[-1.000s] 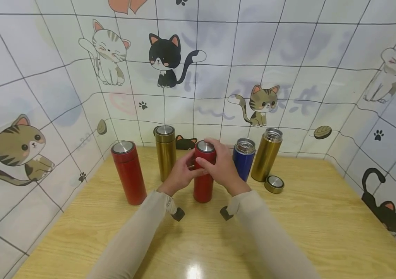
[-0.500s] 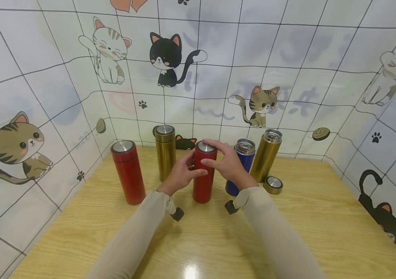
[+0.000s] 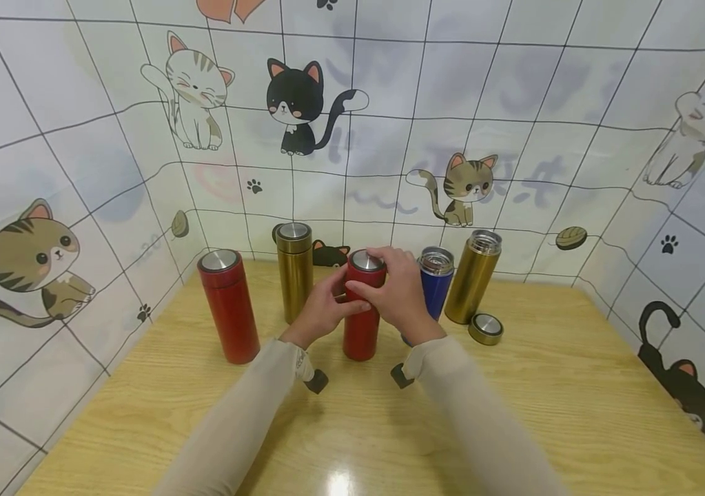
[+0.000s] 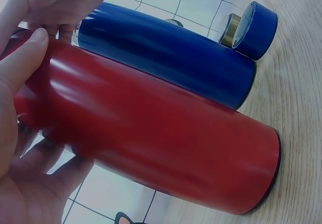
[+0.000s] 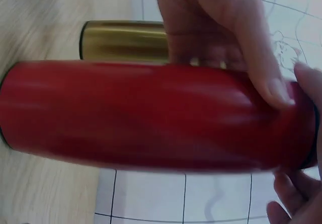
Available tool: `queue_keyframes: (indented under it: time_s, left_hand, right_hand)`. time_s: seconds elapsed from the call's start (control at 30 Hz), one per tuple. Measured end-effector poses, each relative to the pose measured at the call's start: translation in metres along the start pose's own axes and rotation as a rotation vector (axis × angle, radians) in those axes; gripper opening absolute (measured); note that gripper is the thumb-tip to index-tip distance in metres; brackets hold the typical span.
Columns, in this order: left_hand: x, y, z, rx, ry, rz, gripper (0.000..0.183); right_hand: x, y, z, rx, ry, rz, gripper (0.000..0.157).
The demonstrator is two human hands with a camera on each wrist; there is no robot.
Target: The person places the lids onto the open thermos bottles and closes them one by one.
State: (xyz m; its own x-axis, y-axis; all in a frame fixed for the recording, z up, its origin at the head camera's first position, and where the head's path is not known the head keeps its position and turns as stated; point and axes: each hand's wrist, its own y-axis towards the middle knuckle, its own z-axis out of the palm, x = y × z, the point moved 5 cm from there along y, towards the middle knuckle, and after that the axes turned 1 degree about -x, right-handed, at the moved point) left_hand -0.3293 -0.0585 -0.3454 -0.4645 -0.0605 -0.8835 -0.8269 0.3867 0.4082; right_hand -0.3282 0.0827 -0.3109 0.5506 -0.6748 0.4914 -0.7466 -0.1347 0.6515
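I am holding the middle red bottle (image 3: 361, 339) upright on the bench (image 3: 352, 434), my left hand (image 3: 324, 306) curling round its body and my right hand (image 3: 400, 289) gripping its lid (image 3: 364, 261), apparently unscrewing it, so the next move is calling for steady twisting.

Walls (image 3: 389, 76): white, black grid lines, cartoon cats (image 3: 295, 96) and paw prints (image 3: 255, 186). Tabletop (image 3: 563, 393): pale wood grain, bright glare spot (image 3: 340, 483) at near side
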Motion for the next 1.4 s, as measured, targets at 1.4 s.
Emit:
queue_keyframes:
  time_s: [1.4]
  left_hand:
    - [0.029, 0.007, -0.001, -0.034, 0.027, -0.010, 0.075]
  right_hand:
    - [-0.008, 0.007, -0.008, 0.234, 0.143, 0.040, 0.063]
